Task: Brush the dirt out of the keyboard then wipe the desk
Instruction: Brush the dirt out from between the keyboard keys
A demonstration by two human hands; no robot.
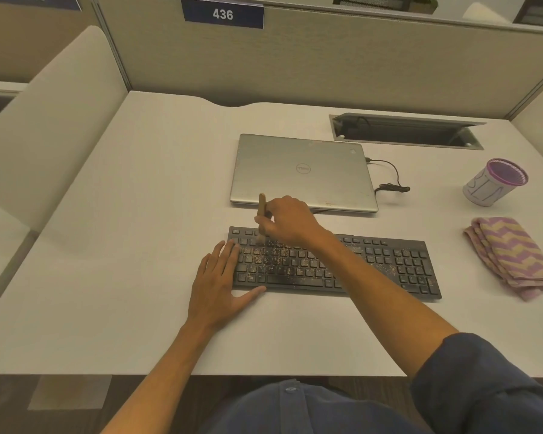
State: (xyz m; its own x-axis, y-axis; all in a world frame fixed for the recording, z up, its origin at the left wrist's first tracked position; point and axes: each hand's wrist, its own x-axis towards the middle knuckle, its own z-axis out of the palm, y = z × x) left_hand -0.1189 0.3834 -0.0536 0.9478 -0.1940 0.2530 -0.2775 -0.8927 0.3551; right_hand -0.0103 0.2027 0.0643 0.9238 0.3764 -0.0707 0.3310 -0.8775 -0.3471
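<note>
Two hands are working here, and I am using each for a different job. Nearest me, my left hand [218,281] is lying flat with fingers straight at the keyboard's [333,266] nine o'clock end, fingertips on the first keys and thumb along the front edge; I judge I am pinning the board so it is not sliding under the strokes. My right arm is crossing over the keys from five o'clock, and my right hand [287,222] is curling its fingers round the brush [261,211], gripping the tan handle upright so the bristles are meeting the top rows near the left end. The bristle tips are blurred, so I cannot tell exactly which keys they are touching.

Pale specks of dirt [276,261] are lying thickest on the left-centre keys, with a thinner scatter toward three o'clock, so the brushing looks barely begun.

At three o'clock of the keyboard, well apart from it, the folded cloth [511,255] is waiting untouched on the desk [132,214], within reach for the wiping step. Beyond the cloth, a purple-rimmed cup [494,183] is standing.

At twelve o'clock, just behind my right hand, the closed laptop [301,170] is sitting with a cable [392,180] running out of its right side. Farther back, an open cable hatch [405,131] is set into the desk, and a partition with the sign 436 [222,14] is rising behind.
</note>
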